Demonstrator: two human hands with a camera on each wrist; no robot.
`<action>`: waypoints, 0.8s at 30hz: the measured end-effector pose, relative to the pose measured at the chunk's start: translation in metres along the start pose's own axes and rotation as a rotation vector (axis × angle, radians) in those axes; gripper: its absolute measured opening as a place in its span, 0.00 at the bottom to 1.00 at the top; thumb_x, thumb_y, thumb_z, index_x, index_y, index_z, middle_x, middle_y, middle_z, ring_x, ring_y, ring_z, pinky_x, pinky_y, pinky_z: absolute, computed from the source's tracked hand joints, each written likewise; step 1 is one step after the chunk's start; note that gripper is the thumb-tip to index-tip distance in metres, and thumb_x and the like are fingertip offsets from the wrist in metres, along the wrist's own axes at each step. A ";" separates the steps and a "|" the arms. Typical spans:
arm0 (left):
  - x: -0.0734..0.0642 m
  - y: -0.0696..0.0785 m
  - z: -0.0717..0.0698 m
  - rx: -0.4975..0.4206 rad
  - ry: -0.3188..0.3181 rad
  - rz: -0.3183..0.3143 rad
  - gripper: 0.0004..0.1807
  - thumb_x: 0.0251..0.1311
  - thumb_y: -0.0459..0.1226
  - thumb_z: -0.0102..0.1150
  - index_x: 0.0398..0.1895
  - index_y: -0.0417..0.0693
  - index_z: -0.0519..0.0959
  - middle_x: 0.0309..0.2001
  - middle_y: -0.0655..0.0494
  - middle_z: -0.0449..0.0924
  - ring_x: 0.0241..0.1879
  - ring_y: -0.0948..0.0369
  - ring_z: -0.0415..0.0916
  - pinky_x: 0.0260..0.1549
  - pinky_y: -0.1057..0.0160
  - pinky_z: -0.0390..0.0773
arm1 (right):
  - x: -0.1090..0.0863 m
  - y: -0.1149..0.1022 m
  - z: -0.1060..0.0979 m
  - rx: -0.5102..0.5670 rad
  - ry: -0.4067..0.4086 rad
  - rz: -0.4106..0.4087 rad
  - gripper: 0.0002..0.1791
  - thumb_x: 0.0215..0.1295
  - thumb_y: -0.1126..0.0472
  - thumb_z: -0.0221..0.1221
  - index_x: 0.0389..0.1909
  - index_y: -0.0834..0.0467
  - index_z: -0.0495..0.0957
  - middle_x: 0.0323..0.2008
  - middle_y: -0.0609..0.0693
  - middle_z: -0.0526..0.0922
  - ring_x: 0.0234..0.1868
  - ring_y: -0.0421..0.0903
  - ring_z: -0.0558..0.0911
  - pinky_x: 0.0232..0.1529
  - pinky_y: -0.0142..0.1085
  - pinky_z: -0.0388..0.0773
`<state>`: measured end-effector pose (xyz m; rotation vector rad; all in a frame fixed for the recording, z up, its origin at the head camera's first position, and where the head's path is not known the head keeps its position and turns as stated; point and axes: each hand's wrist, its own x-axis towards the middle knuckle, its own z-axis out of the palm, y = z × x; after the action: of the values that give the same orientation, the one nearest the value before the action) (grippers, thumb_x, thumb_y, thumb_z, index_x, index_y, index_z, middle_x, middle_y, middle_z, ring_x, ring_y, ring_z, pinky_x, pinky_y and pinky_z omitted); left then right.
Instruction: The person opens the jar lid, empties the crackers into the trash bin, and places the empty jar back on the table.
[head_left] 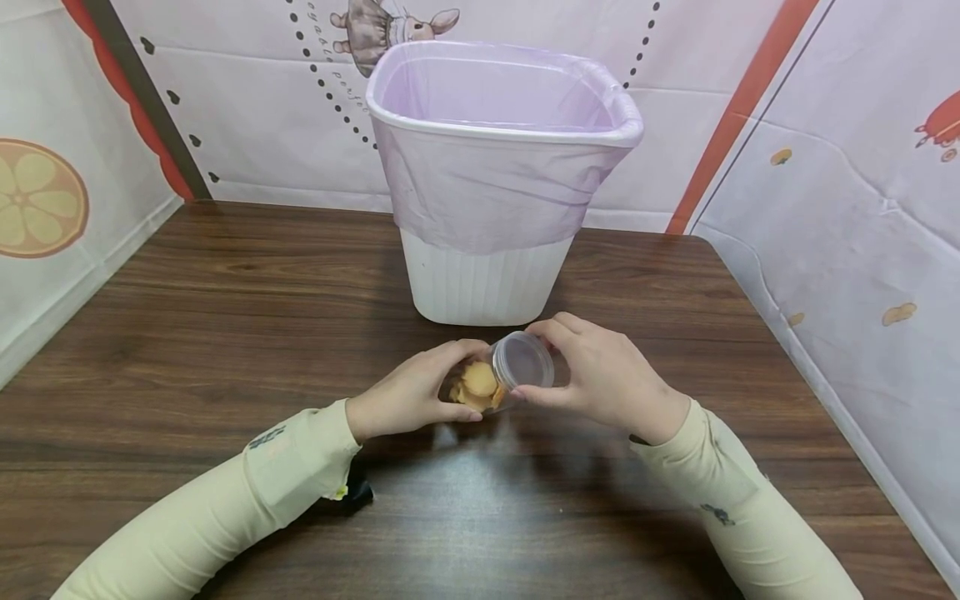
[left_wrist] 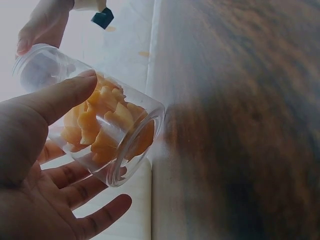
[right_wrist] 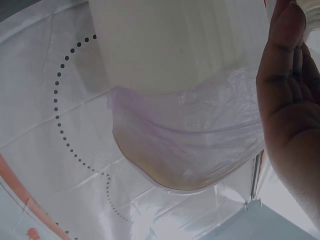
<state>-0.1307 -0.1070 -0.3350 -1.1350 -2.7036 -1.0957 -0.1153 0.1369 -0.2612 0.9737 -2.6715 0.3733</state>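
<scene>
A clear plastic jar (left_wrist: pixel 157 125) is held tilted over the table, its lid end towards the right. Yellow-orange chunks (head_left: pixel 480 383) of some food fill its lower part. My left hand (head_left: pixel 412 392) grips the jar's body, with the thumb across one side in the left wrist view. On the clear lid (head_left: pixel 527 363), my right hand (head_left: pixel 603 371) has its thumb and fingers around the rim. The lid sits at the jar's mouth; I cannot tell whether it is loose. Only a sliver of the jar appears in the right wrist view.
A white bin (head_left: pixel 487 287) lined with a pale purple bag (head_left: pixel 495 183) stands just beyond my hands. Printed cloth walls (head_left: pixel 262 125) enclose the dark wooden table (head_left: pixel 225 292) at the back and sides. A small black object (head_left: pixel 356 496) shows by the left sleeve.
</scene>
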 end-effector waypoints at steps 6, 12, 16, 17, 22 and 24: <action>0.000 0.001 0.000 0.004 -0.003 0.003 0.40 0.46 0.43 0.74 0.63 0.45 0.67 0.56 0.55 0.75 0.52 0.63 0.74 0.54 0.58 0.75 | 0.000 0.003 -0.002 0.034 -0.020 -0.054 0.32 0.47 0.42 0.70 0.51 0.55 0.77 0.38 0.45 0.78 0.34 0.38 0.78 0.34 0.35 0.78; 0.000 0.001 -0.001 0.008 0.000 0.017 0.40 0.46 0.43 0.75 0.63 0.45 0.67 0.56 0.55 0.75 0.52 0.62 0.75 0.55 0.59 0.75 | 0.000 0.005 -0.004 0.067 -0.037 -0.105 0.32 0.48 0.45 0.70 0.52 0.56 0.76 0.41 0.46 0.78 0.36 0.39 0.79 0.36 0.35 0.79; 0.000 0.001 0.000 0.015 0.000 0.023 0.40 0.46 0.43 0.75 0.63 0.45 0.67 0.56 0.55 0.75 0.52 0.63 0.75 0.55 0.60 0.75 | 0.000 0.007 -0.006 0.080 -0.057 -0.135 0.33 0.49 0.47 0.70 0.55 0.57 0.75 0.44 0.47 0.78 0.37 0.39 0.80 0.37 0.34 0.79; 0.001 0.001 0.000 0.015 -0.001 0.022 0.40 0.46 0.43 0.75 0.63 0.45 0.68 0.56 0.55 0.75 0.52 0.63 0.74 0.55 0.60 0.75 | 0.000 0.007 -0.006 0.084 -0.065 -0.140 0.33 0.49 0.47 0.70 0.56 0.58 0.75 0.45 0.48 0.78 0.37 0.39 0.80 0.37 0.34 0.80; 0.001 0.001 0.000 0.002 -0.014 0.003 0.39 0.46 0.42 0.75 0.63 0.47 0.68 0.55 0.57 0.75 0.52 0.64 0.74 0.55 0.61 0.74 | 0.000 0.008 -0.010 0.107 -0.104 -0.160 0.36 0.48 0.50 0.70 0.60 0.58 0.73 0.50 0.49 0.77 0.41 0.40 0.80 0.41 0.34 0.80; 0.001 0.001 -0.001 -0.002 -0.018 0.003 0.39 0.46 0.42 0.75 0.63 0.47 0.68 0.55 0.57 0.75 0.52 0.64 0.74 0.55 0.61 0.74 | 0.000 0.010 -0.010 0.114 -0.107 -0.190 0.37 0.48 0.53 0.71 0.60 0.58 0.72 0.51 0.50 0.76 0.43 0.41 0.80 0.43 0.35 0.80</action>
<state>-0.1311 -0.1059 -0.3336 -1.1541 -2.7142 -1.0939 -0.1200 0.1472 -0.2531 1.3044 -2.6450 0.4469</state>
